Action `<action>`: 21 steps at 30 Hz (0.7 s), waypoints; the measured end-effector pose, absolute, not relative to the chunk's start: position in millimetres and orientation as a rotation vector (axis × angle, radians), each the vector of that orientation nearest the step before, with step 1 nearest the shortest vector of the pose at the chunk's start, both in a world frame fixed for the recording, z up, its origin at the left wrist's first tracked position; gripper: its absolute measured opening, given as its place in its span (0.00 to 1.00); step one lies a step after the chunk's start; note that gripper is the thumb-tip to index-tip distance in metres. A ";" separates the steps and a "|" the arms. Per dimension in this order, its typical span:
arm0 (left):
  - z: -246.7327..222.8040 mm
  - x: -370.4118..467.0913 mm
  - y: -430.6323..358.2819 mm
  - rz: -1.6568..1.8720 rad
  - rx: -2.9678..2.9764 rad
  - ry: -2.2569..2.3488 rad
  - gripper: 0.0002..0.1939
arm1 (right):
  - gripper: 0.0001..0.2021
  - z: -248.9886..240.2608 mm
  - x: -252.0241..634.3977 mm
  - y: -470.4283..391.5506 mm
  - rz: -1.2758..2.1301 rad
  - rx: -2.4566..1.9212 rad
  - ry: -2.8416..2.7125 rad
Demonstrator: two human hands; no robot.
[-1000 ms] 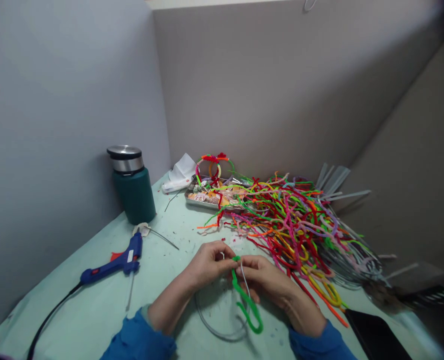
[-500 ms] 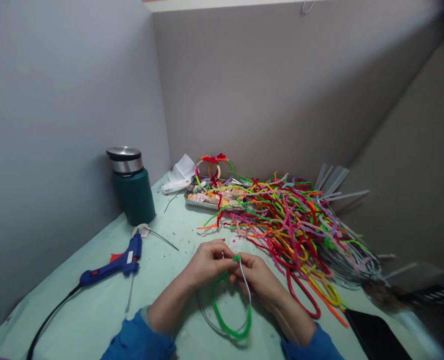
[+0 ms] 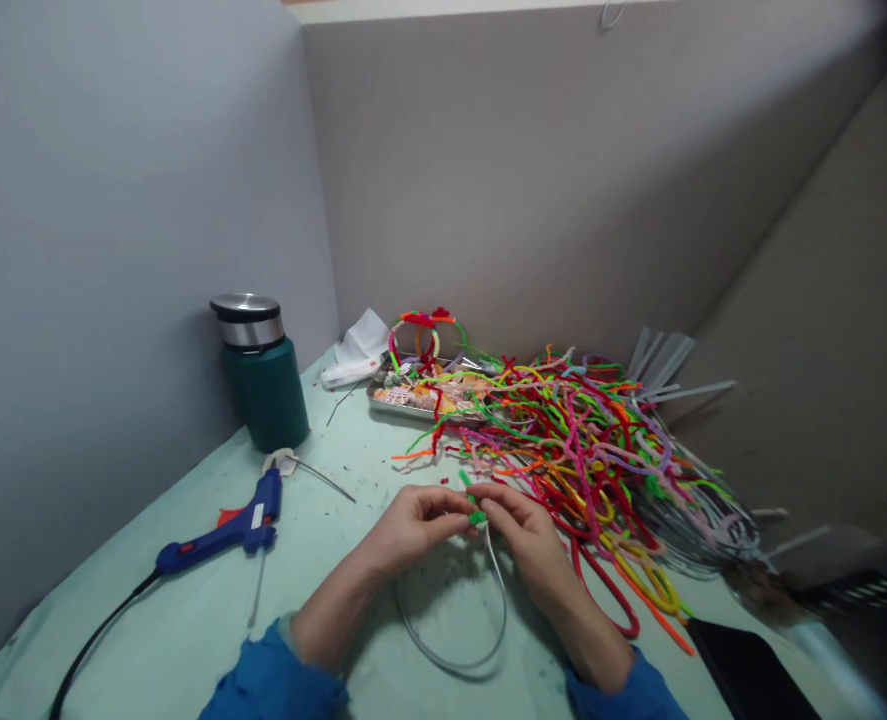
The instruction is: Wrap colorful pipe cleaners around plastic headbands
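My left hand (image 3: pixel 413 528) and my right hand (image 3: pixel 525 535) meet over the table, fingers closed in pinches. Below them hangs a thin whitish-grey hoop (image 3: pixel 458 667), gripped near its top by my left hand. A green pipe cleaner (image 3: pixel 477 518) is wound round the hoop between the fingertips. Its fuzzy end sticks up past my right index finger, and the right fingers pinch it. The rest of the strand is hidden by the hands.
On the left lie a blue glue gun (image 3: pixel 218 535) with a cord and a green bottle (image 3: pixel 265 390). Behind are a metal tray (image 3: pixel 405 408) of small pieces and white tissue (image 3: pixel 360 350). Colourful pipe cleaners (image 3: pixel 578 430) heap at right, near a black phone-like slab (image 3: pixel 750 670).
The long green loop that hung down inside the hoop is gone from there. A green end now points up beyond the fingers, and my right hand has shifted slightly up and right.
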State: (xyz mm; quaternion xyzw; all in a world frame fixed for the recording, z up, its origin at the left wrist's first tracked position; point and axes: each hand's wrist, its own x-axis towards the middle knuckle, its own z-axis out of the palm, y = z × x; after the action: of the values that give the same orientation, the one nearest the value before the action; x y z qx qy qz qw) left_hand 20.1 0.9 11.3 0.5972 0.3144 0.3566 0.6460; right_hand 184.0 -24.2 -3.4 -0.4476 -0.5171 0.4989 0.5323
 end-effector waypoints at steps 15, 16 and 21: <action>1.9 21.9 0.6 0.643 1.528 0.762 0.09 | 0.09 3.4 178.7 -28.6 0.720 -1.042 -1.428; 0.8 21.6 1.0 0.636 1.551 0.781 0.09 | 0.05 4.0 178.4 -30.0 0.641 -1.046 -1.503; -2.0 21.9 1.8 0.585 1.494 0.896 0.08 | 0.09 6.8 176.8 -37.3 0.227 -0.912 -1.881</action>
State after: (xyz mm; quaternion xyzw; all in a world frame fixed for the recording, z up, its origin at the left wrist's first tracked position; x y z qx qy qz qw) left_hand 21.9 1.8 -2.0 0.6463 0.3874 0.2529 0.6068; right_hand 176.8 -37.3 6.8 -0.3767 -0.7766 0.0938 0.4962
